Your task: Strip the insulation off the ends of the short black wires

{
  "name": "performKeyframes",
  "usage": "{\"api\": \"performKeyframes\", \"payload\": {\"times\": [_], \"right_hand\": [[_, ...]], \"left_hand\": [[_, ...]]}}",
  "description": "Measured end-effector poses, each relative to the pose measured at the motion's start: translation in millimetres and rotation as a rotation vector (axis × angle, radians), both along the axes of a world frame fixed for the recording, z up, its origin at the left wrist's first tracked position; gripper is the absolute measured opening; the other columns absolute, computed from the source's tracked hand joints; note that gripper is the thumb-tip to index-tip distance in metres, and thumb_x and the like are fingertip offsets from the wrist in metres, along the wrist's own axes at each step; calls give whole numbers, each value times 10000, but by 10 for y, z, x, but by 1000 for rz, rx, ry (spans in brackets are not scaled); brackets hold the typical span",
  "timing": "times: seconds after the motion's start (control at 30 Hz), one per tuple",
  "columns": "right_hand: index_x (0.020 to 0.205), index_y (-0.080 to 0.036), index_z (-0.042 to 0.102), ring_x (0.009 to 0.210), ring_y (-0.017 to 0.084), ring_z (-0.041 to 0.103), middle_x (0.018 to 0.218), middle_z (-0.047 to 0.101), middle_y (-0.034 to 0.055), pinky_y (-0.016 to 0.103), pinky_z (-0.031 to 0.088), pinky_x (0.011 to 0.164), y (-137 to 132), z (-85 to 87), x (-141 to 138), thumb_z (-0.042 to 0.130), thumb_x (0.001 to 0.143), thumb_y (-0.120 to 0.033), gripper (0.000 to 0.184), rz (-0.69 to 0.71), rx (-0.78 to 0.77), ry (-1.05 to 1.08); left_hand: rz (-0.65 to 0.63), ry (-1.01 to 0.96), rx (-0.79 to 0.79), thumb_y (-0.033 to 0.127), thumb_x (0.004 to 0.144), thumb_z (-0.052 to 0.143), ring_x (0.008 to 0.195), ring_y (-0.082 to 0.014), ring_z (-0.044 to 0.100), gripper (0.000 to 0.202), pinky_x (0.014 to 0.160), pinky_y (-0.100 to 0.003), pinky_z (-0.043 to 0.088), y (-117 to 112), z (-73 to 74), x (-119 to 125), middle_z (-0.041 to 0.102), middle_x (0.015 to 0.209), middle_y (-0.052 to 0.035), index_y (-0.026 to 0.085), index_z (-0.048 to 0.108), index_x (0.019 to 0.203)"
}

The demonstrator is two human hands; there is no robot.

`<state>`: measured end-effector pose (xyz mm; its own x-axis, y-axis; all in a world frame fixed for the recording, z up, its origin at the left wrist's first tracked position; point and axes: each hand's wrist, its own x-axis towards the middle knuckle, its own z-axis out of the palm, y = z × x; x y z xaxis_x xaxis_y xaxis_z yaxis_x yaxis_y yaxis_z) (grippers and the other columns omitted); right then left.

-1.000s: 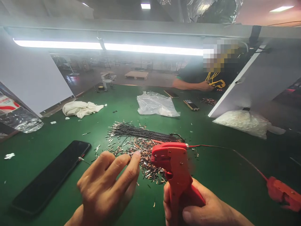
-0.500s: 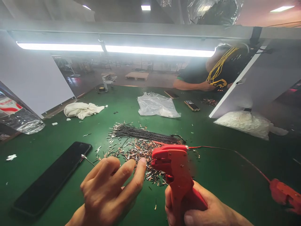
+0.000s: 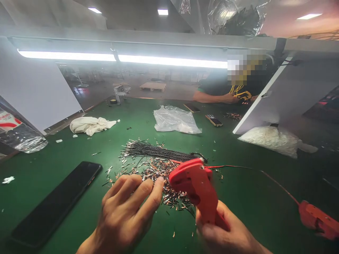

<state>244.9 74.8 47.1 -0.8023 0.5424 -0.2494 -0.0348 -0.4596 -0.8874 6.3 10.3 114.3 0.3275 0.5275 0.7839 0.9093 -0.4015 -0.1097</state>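
Note:
My right hand [image 3: 225,229] is closed around the handle of a red wire stripper [image 3: 202,190], its head tilted over the pile of scraps. My left hand [image 3: 129,211] has its fingers curled, with the index fingertip just left of the stripper's jaws. The thumb is hidden behind the fingers, and the thin wire that hand holds is largely out of sight. Beyond both hands lies a bundle of black wires [image 3: 159,151] with bare ends. Copper and black wire scraps [image 3: 156,169] are heaped in front of it.
A black phone [image 3: 57,204] lies at left on the green table [image 3: 251,197]. A second red wire stripper [image 3: 317,218] is at right. Farther back are a white cloth [image 3: 91,125], a clear plastic bag [image 3: 176,120] and a filled bag [image 3: 272,139]. A co-worker's arm [image 3: 214,97] rests across the table.
The wire stripper has tilted and turned, its head rolling over. The wire end that stuck out left of my left hand no longer shows clearly. My left hand has shifted slightly right.

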Motion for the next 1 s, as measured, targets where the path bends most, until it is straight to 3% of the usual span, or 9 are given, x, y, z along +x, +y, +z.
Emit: {"api": "performKeyframes", "payload": {"times": [0.13,0.23,0.33,0.4,0.5,0.57,0.63,0.8,1.0], "right_hand": [[794,-189,471,500,64,302,591,381,-79,202,267,474,-60,-8,20,797,695,-479,447,-188,-113,-33],[835,-161,507,533,71,391,632,473,-45,207,304,517,-66,101,5,797,708,-448,427,-71,-131,38],[995,-134,557,659,139,540,772,597,40,276,418,639,-17,238,-17,735,750,-501,476,50,-138,202],[1083,-153,565,777,195,586,883,629,76,352,454,736,33,308,-17,686,795,-510,475,3,4,231],[1081,-206,591,894,211,580,960,630,63,373,440,838,94,371,3,657,861,-418,313,-236,293,38],[1069,-227,600,921,208,572,988,622,50,373,424,868,109,394,13,658,868,-380,259,-352,389,-81],[1048,-227,608,901,204,561,991,611,43,365,422,849,110,416,12,664,858,-374,247,-375,432,-114],[984,-174,616,813,179,522,928,584,44,328,419,757,133,446,15,654,845,-366,239,-190,322,-40],[1008,-140,632,801,179,570,919,637,75,308,446,723,234,304,70,714,790,-350,314,105,89,147]], "left_hand": [[-15,-85,-73,-67,829,543,684,-147,476,305,665,-286,402,36,-76,-14,637,708,-26,76,621,1087],[37,-109,-101,-64,830,545,655,-140,462,291,639,-279,393,56,-122,-31,616,696,-17,81,619,1072],[51,-124,-117,-28,842,574,645,-140,462,215,625,-284,384,73,-135,-21,611,677,-10,91,621,1015],[38,-125,-109,-5,841,601,648,-140,471,176,630,-288,384,83,-133,14,618,671,-7,99,620,982],[11,-100,-106,12,825,636,669,-144,489,141,660,-299,393,90,-145,102,630,667,-5,112,624,923],[-5,-75,-123,18,826,634,664,-146,481,118,676,-311,396,89,-173,170,625,652,-3,120,626,885],[-18,-49,-156,33,840,619,646,-147,468,95,676,-323,399,85,-210,234,607,629,-1,127,622,851],[-45,-42,-126,29,828,641,639,-143,496,107,636,-301,408,75,-247,323,621,641,-5,117,608,878],[61,-194,-25,-8,790,683,630,-107,539,199,615,-246,442,45,-148,198,653,702,-6,112,639,943]]}}
